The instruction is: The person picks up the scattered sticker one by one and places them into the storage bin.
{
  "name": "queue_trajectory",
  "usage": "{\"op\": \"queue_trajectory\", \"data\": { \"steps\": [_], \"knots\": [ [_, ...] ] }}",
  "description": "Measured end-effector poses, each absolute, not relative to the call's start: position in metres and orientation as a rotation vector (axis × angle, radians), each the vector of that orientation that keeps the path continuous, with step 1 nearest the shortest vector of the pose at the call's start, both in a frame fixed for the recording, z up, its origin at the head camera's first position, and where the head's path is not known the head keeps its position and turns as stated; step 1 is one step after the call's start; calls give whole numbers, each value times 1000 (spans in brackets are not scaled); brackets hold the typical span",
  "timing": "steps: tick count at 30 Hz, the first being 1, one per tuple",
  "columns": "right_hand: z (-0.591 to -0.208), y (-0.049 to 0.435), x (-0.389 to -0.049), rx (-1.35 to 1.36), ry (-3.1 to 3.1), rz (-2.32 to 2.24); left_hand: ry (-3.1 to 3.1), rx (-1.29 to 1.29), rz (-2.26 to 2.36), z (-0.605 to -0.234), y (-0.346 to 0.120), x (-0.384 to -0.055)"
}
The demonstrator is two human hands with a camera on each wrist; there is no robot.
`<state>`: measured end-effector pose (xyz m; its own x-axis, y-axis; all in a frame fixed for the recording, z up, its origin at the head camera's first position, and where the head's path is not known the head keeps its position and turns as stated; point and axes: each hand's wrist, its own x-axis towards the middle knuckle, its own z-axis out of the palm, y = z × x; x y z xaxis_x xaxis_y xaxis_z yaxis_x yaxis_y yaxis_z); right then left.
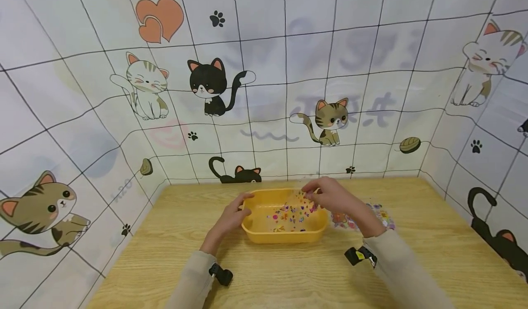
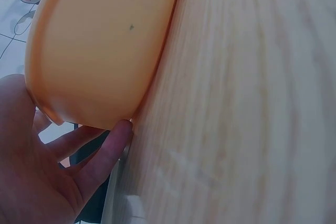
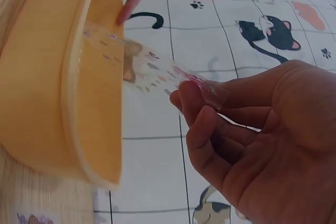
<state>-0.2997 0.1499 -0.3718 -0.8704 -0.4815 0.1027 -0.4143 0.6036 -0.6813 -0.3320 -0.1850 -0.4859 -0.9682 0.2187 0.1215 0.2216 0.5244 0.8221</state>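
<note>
A yellow plastic basin [image 1: 284,238] stands on the table. My left hand [image 1: 231,217] grips its left end, fingers along the rim; in the left wrist view the fingertips [image 2: 122,129] reach the outer wall near its base. Over the basin's right end, my right hand [image 1: 330,194] pinches a clear plastic sheet [image 3: 152,72] with small colourful stickers by one edge, between thumb and fingertips. The sheet slants down from those fingers into the basin. Several small coloured pieces [image 1: 275,217] show inside the basin, seen partly through the sheet.
Another colourful sticker sheet [image 1: 385,217] lies on the wooden table [image 1: 284,277], right of the basin and partly behind the right forearm. A white wall covering [image 1: 264,112] with cat drawings and grid lines encloses the table at the back and both sides.
</note>
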Motion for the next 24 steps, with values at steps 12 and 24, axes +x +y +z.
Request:
{"op": "queue_trajectory", "data": {
  "steps": [12,24],
  "knots": [
    [-368,109,-319,-770,2592,-1075,-2751,-405,-1461,-487,-185,-332],
    [-383,94,-328,-661,2564,-1032,-2735,-423,-1487,-487,-186,-330]
  ]
}}
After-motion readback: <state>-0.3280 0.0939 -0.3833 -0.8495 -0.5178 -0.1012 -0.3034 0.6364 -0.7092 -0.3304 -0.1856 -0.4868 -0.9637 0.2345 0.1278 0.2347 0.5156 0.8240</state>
